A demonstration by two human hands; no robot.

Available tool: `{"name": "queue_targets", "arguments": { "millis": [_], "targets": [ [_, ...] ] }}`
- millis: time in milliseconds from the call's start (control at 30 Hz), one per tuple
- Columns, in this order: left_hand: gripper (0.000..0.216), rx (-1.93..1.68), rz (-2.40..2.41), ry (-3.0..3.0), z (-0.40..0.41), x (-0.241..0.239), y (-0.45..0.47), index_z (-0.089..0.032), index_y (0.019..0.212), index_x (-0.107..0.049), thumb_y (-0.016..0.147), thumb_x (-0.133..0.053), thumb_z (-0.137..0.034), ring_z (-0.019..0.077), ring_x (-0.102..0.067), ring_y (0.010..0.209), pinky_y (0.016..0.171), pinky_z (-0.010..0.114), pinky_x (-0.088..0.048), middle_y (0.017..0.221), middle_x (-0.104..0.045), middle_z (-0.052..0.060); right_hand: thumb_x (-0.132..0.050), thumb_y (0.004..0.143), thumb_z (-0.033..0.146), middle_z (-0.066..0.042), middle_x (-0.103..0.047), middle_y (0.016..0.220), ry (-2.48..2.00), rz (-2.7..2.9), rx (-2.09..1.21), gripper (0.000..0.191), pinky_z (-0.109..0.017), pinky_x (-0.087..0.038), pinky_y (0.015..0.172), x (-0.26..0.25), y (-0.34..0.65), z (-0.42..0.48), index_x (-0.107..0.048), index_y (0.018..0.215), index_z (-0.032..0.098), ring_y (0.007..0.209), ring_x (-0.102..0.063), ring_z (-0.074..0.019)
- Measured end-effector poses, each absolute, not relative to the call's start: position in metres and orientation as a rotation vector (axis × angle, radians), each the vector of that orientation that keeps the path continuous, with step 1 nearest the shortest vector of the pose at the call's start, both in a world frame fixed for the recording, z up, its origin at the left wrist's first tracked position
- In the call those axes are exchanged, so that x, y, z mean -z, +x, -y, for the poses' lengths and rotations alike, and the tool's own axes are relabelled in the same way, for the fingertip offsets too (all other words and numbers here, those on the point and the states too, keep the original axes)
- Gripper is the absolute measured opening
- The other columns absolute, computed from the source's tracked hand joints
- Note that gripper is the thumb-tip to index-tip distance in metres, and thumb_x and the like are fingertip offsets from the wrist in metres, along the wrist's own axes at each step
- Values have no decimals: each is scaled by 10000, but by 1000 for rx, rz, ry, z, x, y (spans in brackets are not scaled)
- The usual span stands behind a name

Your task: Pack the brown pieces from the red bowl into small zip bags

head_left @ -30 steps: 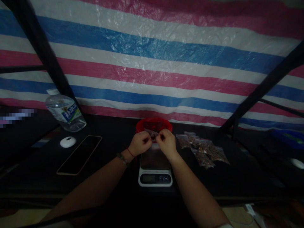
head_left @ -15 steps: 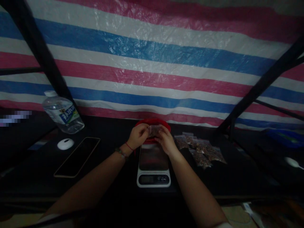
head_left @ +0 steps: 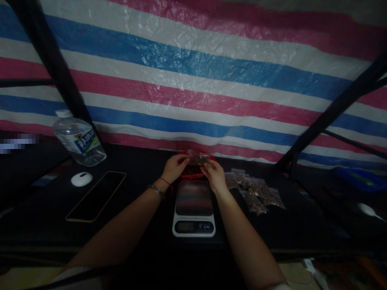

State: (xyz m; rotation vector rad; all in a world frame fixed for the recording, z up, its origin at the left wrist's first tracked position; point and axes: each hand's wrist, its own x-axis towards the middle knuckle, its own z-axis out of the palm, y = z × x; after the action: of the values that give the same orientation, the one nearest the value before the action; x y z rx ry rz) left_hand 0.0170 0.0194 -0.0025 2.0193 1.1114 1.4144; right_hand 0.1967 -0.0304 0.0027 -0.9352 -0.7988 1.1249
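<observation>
A small clear zip bag (head_left: 198, 158) with brown bits inside is stretched between my two hands, above a red bowl (head_left: 193, 175) that also has dark bits in it. My left hand (head_left: 175, 167) pinches the bag's left end, thumb against fingers. At the other end my right hand (head_left: 214, 174) grips the bag's right side. Just in front of the bowl lies a white kitchen scale (head_left: 194, 209) with a dark shiny plate and nothing on it. Several filled zip bags (head_left: 255, 189) lie in a heap right of my right hand.
On the left stand a clear plastic bottle (head_left: 79, 139), a white computer mouse (head_left: 81, 179) and a phone (head_left: 96, 196) lying flat. Far right are a blue tray (head_left: 359, 179) and a white spoon (head_left: 367, 209). Dark frame bars (head_left: 326, 114) slope before a striped plastic sheet (head_left: 193, 72).
Both hands have raised and tilted the bag, so its brown contents now show clearly. More of the red bowl's inside is visible below it. The view has shifted slightly.
</observation>
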Motion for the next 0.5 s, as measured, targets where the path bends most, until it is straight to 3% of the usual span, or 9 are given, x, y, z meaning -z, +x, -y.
{"name": "queue_targets", "arguments": {
  "millis": [133, 333, 400, 500],
  "targets": [
    [199, -1326, -1155, 2099, -22, 3, 13, -185, 898, -675, 836, -537, -315, 183, -637, 854, 809, 335, -505, 936, -693, 50, -783, 590, 307, -4, -687, 825, -940, 821, -1093, 331, -310, -575, 746, 0, 195, 29, -664, 875, 186, 715, -659, -124],
    [132, -1166, -1465, 2205, -14, 5, 14, -233, 860, -665, 804, -582, -319, 304, -469, 1220, 1019, 539, -334, 1089, -663, 56, -678, 694, 400, -39, -710, 857, -1049, 956, -872, 292, -353, -547, 801, 6, 201, 23, -710, 869, 168, 780, -662, -164],
    [249, -1163, -1559, 2204, -9, 7, 16, -246, 986, -640, 771, -626, -373, 356, -403, 1266, 1019, 599, -280, 1160, -635, 73, -638, 728, 392, -47, -714, 850, -1184, 1103, -649, 276, -360, -531, 794, 6, 205, 23, -718, 878, 174, 787, -655, -184],
    [614, -1186, -1589, 2264, 0, 7, 20, -251, 1257, -499, 697, -689, -416, 379, -357, 1290, 1025, 598, -259, 1300, -545, 109, -591, 774, 340, -65, -709, 854, -1315, 1303, -261, 227, -361, -496, 827, 0, 209, 28, -724, 863, 180, 823, -636, -201]
  ]
}}
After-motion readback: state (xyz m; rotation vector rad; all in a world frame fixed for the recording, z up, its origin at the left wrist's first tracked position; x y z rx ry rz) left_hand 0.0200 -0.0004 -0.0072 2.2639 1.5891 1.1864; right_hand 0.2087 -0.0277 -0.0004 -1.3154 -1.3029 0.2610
